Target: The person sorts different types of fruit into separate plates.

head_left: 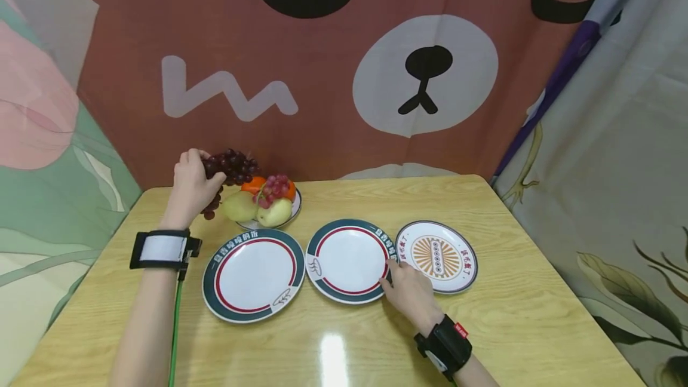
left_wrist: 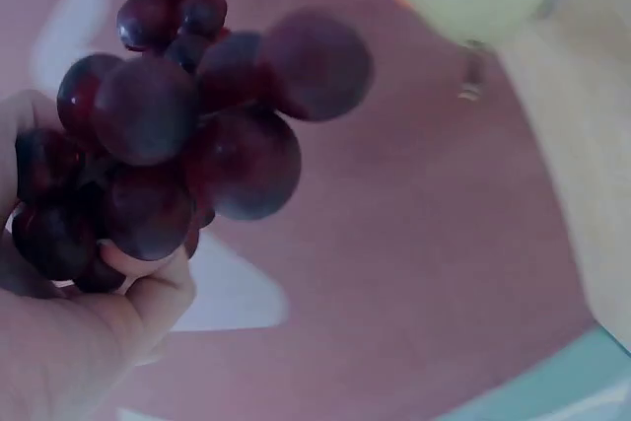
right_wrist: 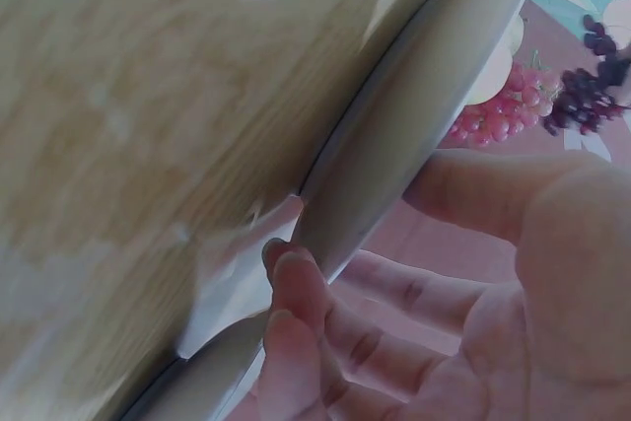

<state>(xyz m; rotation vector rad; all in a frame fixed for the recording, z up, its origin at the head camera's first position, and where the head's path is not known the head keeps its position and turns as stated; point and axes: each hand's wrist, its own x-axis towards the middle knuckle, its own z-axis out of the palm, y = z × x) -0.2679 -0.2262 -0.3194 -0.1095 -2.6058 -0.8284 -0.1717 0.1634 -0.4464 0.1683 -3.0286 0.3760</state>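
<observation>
My left hand (head_left: 190, 187) holds a bunch of dark purple grapes (head_left: 233, 165) up at the back left, beside the fruit plate. In the left wrist view, its thumb and fingers curl around the bunch (left_wrist: 148, 110). Down at the right edge of the middle plate (head_left: 349, 258), a white one with a green rim and a red ring, my right hand (head_left: 411, 294) pinches the rim between thumb and fingers. Its fingers (right_wrist: 296, 283) show against the plate's edge in the right wrist view. A white plate with an orange sunburst (head_left: 421, 249) lies just right of it, partly behind the hand.
A second green-rimmed plate (head_left: 255, 273) lies on the left of the wooden table (head_left: 258, 351). Behind it, a small plate (head_left: 297, 205) bears green pears (head_left: 275, 212), orange fruit (head_left: 254, 184) and red grapes (head_left: 275, 189). A bear-patterned curtain (head_left: 322, 136) hangs behind the table.
</observation>
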